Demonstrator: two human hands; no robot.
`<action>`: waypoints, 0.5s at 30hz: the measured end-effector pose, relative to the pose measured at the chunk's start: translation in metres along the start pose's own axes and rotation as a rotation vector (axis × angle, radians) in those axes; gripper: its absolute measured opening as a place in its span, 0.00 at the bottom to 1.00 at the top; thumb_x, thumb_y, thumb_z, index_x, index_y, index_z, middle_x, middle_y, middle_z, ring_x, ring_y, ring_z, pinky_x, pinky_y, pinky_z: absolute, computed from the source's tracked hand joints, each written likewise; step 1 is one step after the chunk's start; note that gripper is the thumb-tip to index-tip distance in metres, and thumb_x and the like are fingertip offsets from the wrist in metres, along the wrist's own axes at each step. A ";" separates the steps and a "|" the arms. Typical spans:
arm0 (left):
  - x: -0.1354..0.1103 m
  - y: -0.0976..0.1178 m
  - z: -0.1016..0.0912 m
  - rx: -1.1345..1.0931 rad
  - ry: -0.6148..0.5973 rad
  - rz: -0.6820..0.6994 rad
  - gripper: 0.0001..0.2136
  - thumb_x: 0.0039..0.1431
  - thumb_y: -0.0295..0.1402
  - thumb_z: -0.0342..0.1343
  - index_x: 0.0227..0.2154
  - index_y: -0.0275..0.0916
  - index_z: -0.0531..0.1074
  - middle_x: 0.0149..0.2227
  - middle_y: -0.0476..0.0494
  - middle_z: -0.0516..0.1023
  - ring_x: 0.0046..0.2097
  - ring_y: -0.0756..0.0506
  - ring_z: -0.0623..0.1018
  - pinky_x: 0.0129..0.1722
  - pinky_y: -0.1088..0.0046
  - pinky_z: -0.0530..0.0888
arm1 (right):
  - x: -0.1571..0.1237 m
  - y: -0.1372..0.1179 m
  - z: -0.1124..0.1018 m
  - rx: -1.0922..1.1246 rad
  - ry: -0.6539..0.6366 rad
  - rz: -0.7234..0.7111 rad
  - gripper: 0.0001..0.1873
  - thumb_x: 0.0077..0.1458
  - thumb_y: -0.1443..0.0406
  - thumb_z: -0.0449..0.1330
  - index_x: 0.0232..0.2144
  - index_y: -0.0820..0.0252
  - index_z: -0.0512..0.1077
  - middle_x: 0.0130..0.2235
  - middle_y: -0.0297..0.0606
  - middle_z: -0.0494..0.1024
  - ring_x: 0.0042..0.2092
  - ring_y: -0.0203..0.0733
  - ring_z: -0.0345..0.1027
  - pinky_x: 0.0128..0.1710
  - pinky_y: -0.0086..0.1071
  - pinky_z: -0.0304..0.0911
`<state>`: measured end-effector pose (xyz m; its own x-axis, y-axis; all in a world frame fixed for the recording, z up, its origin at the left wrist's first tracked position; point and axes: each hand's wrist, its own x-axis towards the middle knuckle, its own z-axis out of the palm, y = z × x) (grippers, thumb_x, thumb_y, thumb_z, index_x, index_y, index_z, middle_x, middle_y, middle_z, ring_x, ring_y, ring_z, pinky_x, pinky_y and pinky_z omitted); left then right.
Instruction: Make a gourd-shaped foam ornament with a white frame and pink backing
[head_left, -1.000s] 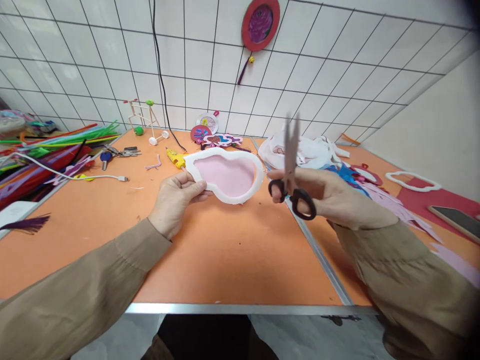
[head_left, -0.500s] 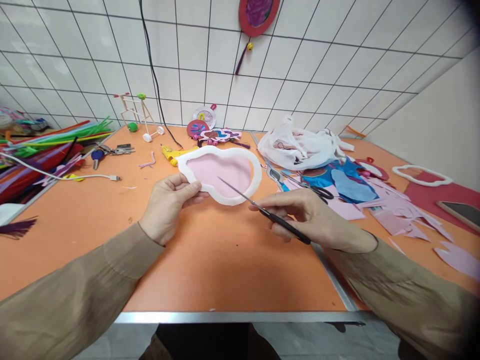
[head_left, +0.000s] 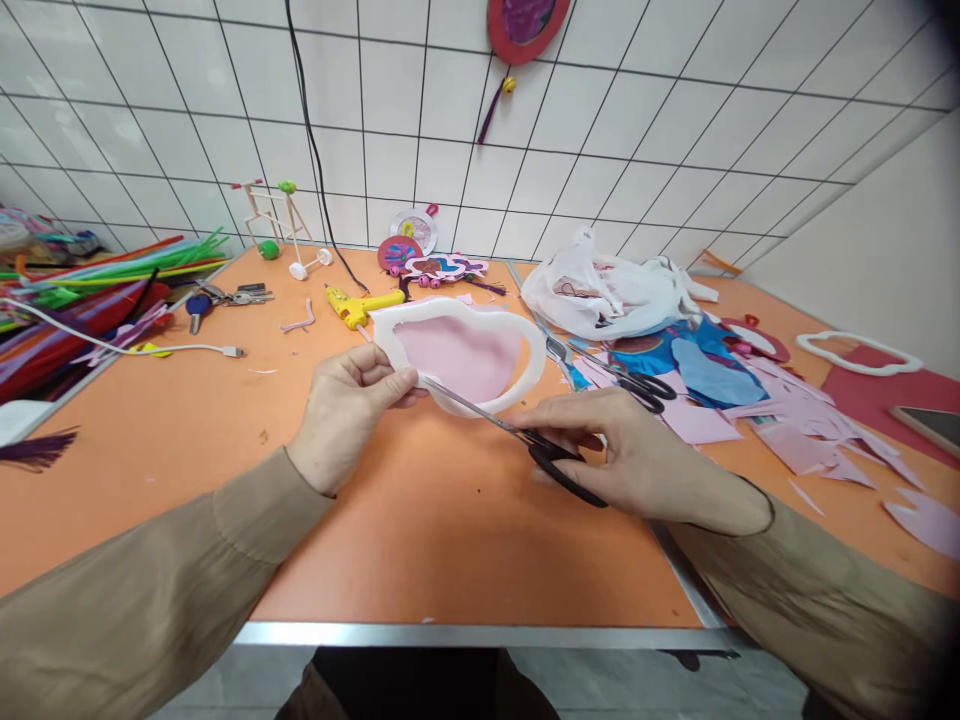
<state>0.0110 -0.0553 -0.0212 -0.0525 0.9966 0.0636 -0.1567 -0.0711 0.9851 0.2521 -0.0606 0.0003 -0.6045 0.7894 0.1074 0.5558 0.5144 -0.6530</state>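
My left hand (head_left: 351,410) pinches the near left edge of a heart-like foam shape (head_left: 465,352), pink in the middle with a white border, held just above the orange table (head_left: 225,440). My right hand (head_left: 637,455) is closed on black-handled scissors (head_left: 517,435). Their blades point left, and the tips reach the shape's near edge beside my left thumb. Both arms wear tan sleeves.
A yellow glue gun (head_left: 358,305) lies behind the shape. Pipe cleaners (head_left: 82,300), keys (head_left: 225,296) and a white cable (head_left: 150,350) are at the left. A white plastic bag (head_left: 600,285), a second pair of scissors (head_left: 637,385) and pink and blue foam scraps (head_left: 750,400) lie at the right.
My right hand brought the scissors down from upright to level, then moved the blades left to the shape's near edge. The left hand kept its hold on the shape.
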 end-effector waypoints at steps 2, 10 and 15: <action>0.000 0.000 0.001 0.000 0.000 0.012 0.08 0.42 0.33 0.68 0.25 0.36 0.77 0.27 0.47 0.81 0.29 0.48 0.79 0.33 0.73 0.77 | 0.000 0.001 0.000 -0.022 0.007 -0.009 0.15 0.50 0.67 0.58 0.39 0.57 0.81 0.21 0.34 0.72 0.21 0.33 0.54 0.18 0.27 0.50; 0.001 -0.003 0.001 0.012 -0.009 0.053 0.05 0.44 0.31 0.67 0.25 0.36 0.77 0.25 0.49 0.81 0.28 0.50 0.78 0.32 0.76 0.76 | -0.001 0.002 0.000 -0.070 0.015 -0.017 0.15 0.50 0.68 0.56 0.36 0.60 0.81 0.23 0.35 0.74 0.21 0.31 0.56 0.18 0.25 0.50; 0.001 -0.003 0.002 0.051 -0.007 0.085 0.04 0.44 0.30 0.66 0.23 0.36 0.77 0.25 0.49 0.80 0.28 0.51 0.78 0.32 0.77 0.76 | -0.002 0.002 0.000 -0.069 0.022 -0.014 0.13 0.49 0.69 0.56 0.34 0.60 0.81 0.24 0.36 0.75 0.23 0.32 0.60 0.19 0.25 0.52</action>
<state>0.0132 -0.0541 -0.0238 -0.0562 0.9873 0.1484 -0.1019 -0.1536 0.9829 0.2544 -0.0612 -0.0018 -0.6005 0.7884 0.1333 0.5857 0.5472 -0.5979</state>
